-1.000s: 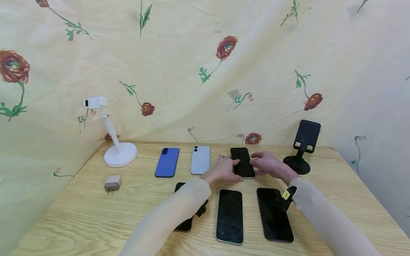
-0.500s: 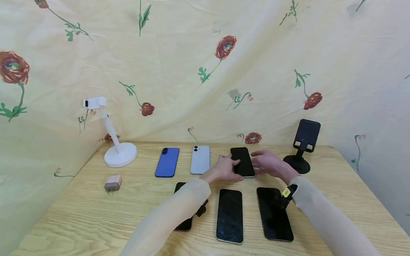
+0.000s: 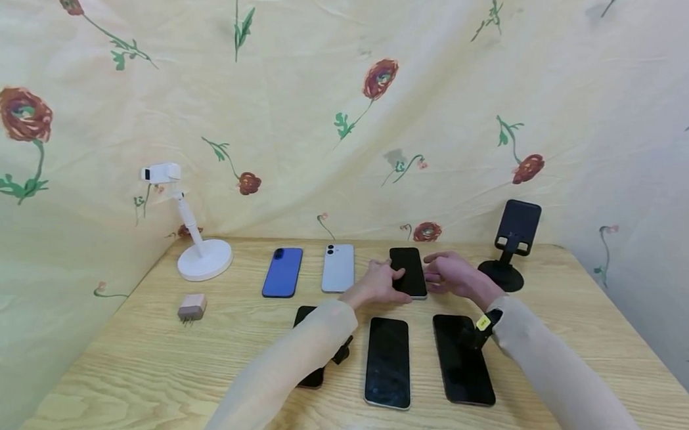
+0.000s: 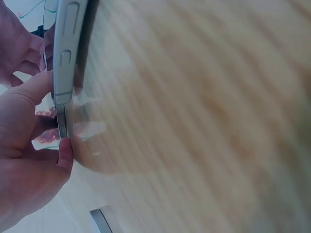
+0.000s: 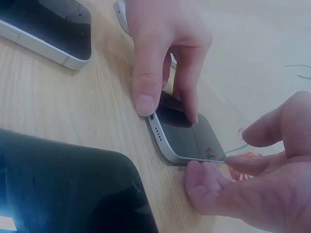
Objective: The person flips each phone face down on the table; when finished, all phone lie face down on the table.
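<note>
A black phone [image 3: 409, 271] lies screen up in the back row on the wooden table [image 3: 134, 360], and both hands are on it. My left hand [image 3: 378, 284] grips its near end: in the right wrist view the thumb [image 5: 146, 92] presses against the bottom edge while a finger rests on the screen [image 5: 187, 133]. My right hand [image 3: 453, 275] holds the phone's right edge with thumb and a fingertip [image 5: 233, 162], its index finger raised. The left wrist view shows the phone's silver side [image 4: 65, 63] with buttons, and my left thumb [image 4: 65, 153] touching it.
A blue phone [image 3: 282, 272] and a white phone [image 3: 338, 268] lie to the left. Three black phones sit in front: the left one [image 3: 304, 316] partly under my arm, the middle one [image 3: 389, 362], the right one [image 3: 462, 359]. Around them are a white stand [image 3: 202, 259], black stand [image 3: 511, 245] and charger [image 3: 192, 307].
</note>
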### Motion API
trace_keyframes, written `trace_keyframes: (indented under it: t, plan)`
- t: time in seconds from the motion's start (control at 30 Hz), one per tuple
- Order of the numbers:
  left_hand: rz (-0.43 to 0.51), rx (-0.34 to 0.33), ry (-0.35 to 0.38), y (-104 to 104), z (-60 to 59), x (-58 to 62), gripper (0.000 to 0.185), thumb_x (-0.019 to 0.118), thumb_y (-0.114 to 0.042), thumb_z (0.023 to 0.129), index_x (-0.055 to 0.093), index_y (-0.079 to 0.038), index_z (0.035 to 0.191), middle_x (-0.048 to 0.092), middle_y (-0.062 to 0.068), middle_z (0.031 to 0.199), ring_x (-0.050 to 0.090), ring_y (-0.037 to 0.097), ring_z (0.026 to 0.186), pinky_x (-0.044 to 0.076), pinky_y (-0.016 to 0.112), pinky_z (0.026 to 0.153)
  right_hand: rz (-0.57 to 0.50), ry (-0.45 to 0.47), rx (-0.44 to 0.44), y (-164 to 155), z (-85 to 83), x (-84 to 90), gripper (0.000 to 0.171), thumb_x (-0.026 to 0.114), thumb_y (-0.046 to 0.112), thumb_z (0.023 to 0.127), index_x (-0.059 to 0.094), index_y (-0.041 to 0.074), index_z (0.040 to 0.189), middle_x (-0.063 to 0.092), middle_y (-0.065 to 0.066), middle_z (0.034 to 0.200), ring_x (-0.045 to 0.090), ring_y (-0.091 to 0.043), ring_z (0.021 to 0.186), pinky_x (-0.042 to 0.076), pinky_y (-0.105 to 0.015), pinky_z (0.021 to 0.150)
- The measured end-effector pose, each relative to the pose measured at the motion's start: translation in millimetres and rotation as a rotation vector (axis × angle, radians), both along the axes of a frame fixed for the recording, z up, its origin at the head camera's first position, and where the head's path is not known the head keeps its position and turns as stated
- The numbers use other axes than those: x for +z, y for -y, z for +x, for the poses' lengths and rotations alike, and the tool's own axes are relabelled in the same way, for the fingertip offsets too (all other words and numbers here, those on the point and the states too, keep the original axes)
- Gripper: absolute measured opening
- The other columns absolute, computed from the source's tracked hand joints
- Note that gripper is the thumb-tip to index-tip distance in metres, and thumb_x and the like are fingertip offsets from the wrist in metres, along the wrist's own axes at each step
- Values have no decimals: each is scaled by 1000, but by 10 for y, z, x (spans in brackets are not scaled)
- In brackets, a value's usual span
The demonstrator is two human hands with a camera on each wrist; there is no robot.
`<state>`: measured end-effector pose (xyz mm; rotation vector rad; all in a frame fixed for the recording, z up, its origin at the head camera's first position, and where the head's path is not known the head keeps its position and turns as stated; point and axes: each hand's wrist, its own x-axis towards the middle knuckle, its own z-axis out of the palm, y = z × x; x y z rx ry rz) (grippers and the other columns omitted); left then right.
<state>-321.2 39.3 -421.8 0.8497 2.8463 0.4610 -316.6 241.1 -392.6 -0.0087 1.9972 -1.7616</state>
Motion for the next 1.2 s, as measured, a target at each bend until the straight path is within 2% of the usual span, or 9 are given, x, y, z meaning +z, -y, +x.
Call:
trace_keyframes:
  t: [0.2, 0.33, 0.5, 0.63, 0.7, 0.77, 0.97, 1.2]
  plan:
    - [17, 4, -10, 8, 31, 23, 71, 72, -46, 90, 50, -10, 147, 47, 21, 147, 32, 39, 141, 26, 38, 113, -1, 3, -6, 14, 6, 16, 59, 35, -3, 98, 13, -13, 152, 41, -4, 78, 44, -16, 70, 42, -45, 94]
    - [35, 16, 13, 6, 8, -8, 72, 73, -46, 90, 48, -12, 148, 41, 22, 151, 30, 40, 141, 25, 39, 114, -9, -1, -8, 14, 16, 8, 59, 35, -2, 99, 12, -12, 153, 45, -11, 92, 46, -19, 75, 41, -48, 98]
    - [65, 13, 25, 25, 2, -27, 73, 74, -46, 89, 49, -11, 148, 39, 24, 152, 30, 43, 140, 27, 39, 113, -6, -30, 16, -2, 36, -21, 59, 35, -1, 102, 8, -13, 153, 44, -15, 99, 51, -25, 93, 39, -51, 103]
    - [115, 29, 57, 45, 15, -11, 74, 75, -45, 88, 48, -12, 149, 36, 23, 153, 31, 43, 139, 32, 38, 111, 2, -55, 15, -18, 35, -33, 59, 36, 3, 104, 8, -14, 153, 47, -28, 123, 51, -29, 108, 40, -50, 103]
    - [134, 35, 70, 52, 20, 0, 75, 76, -44, 88, 47, -12, 149, 34, 24, 154, 32, 43, 138, 35, 39, 109, 5, -59, 12, -26, 27, -36, 58, 36, 4, 105, 9, -14, 153, 38, -33, 140, 49, -30, 113, 40, -49, 103]
    - [143, 38, 74, 61, 24, 9, 76, 76, -44, 88, 46, -11, 150, 33, 24, 155, 33, 42, 137, 35, 38, 109, 9, -64, 16, -33, 20, -37, 57, 36, 5, 105, 10, -14, 153, 30, -35, 148, 48, -31, 116, 41, -48, 103]
    - [165, 42, 73, 84, 28, 11, 77, 76, -43, 88, 46, -11, 151, 34, 22, 155, 35, 41, 138, 34, 37, 110, -14, -78, 22, -19, 1, -45, 53, 34, 3, 105, 16, -15, 152, 32, -34, 147, 45, -33, 121, 41, -45, 104]
    - [166, 52, 83, 101, 27, 6, 77, 75, -44, 88, 45, -14, 152, 38, 17, 155, 36, 40, 137, 36, 37, 108, -48, -102, 26, 10, 1, -33, 56, 35, -3, 100, 16, -18, 150, 33, -33, 146, 46, -28, 119, 44, -38, 96]
